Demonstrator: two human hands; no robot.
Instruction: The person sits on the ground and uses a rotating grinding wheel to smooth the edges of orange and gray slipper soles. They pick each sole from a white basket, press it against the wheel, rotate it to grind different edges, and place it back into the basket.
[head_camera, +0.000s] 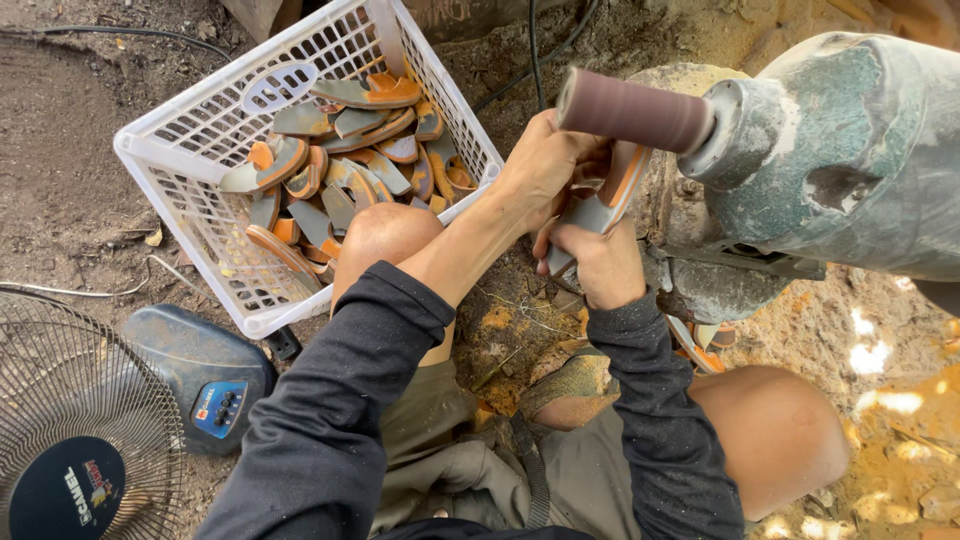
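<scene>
The sanding drum (632, 110) and the bulky grey-green motor housing (850, 150) closed off the right side above the hands. To the left, the white basket (180, 150) heaped with orange-grey sole pieces (340, 165) blocked passage, and the fan (80, 430) crowded the lower left. Bare dirt (510, 310) lay open between the knees.

A round dark label (68, 497) sits at the hub of the fan's wire grille, bottom left, with pale lettering and a small red mark. On the fan's dark base, just right of it, a small blue control panel (221, 408) carries an orange sticker and black buttons.
</scene>
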